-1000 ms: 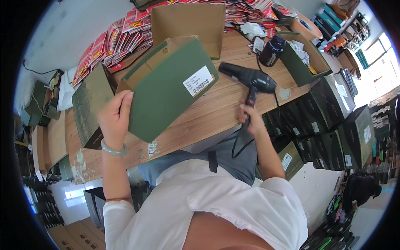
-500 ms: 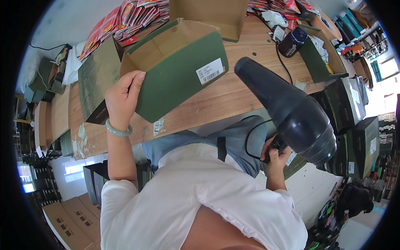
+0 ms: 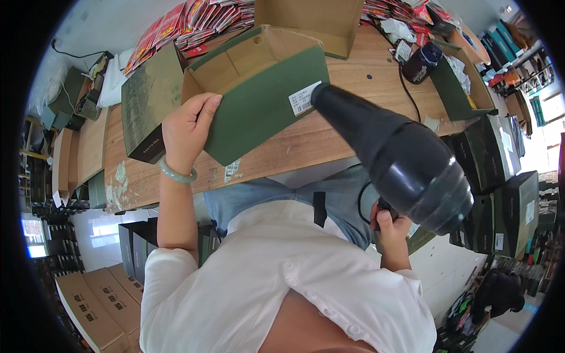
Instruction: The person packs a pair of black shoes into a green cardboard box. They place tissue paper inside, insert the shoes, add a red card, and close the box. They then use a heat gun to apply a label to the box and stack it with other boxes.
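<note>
My left hand (image 3: pixel 189 129) grips the near left corner of an open green shoebox (image 3: pixel 259 112), thumb outside and the other fingers mostly hidden. The box is tilted over the table, its bare cardboard inside showing. A white barcode label (image 3: pixel 303 99) is stuck on the green side facing me. In my right hand (image 3: pixel 391 226) is the handle of a black hair dryer (image 3: pixel 406 159). Its nozzle points up and left and overlaps the label's right edge in view; whether they touch I cannot tell.
A second green box (image 3: pixel 150 106) lies to the left on the wooden table (image 3: pixel 365 112). Red packets (image 3: pixel 206 20) are heaped at the back. A dark jar (image 3: pixel 422 62) and an open green box (image 3: pixel 462 88) stand at the right, with stacked shoeboxes (image 3: pixel 491 153) beyond the table edge.
The hair dryer has swung left, bringing its nozzle up to the label. The view has shifted slightly; my left hand keeps hold of the shoebox.
</note>
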Tool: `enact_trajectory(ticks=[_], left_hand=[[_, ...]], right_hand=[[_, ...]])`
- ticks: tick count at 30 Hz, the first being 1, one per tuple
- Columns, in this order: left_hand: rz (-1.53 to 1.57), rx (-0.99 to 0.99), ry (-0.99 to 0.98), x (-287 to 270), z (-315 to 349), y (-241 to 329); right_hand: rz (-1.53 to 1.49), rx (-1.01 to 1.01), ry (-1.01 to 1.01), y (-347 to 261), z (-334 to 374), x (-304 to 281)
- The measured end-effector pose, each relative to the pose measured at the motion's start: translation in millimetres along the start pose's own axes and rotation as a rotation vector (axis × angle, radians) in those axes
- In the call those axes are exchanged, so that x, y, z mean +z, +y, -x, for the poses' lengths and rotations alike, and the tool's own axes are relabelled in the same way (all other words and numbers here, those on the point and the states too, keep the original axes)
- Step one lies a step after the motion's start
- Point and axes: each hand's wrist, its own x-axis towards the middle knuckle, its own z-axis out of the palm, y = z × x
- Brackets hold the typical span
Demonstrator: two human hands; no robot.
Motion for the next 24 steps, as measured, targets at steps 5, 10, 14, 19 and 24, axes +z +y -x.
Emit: enact_trajectory(ticks=[5,10,14,19,24], left_hand=[[-0.037,0.027,0.008,1.8,1.5,0.3],[-0.027,0.028,0.016,1.0,3.3,-2.2],[-0.031,0.012,0.007,0.1,2.6,-1.5],[-0.033,-0.031,0.000,1.0,5.2,-3.1],[-0.040,-0.041,-0.029,-1.8,5.7,-4.1]], right_hand=[[0.061,0.030,-0.024,15.5,1.3,-3.0],[0.138,-0.061,0.013,34.0,0.8,-2.9],[0.295,-0.156,0.081,56.5,0.8,-11.9],[0.340,-0.163,0.102,76.7,1.4,-19.2],[0.165,-0.105,0.091,23.1,-3.1,5.6]])
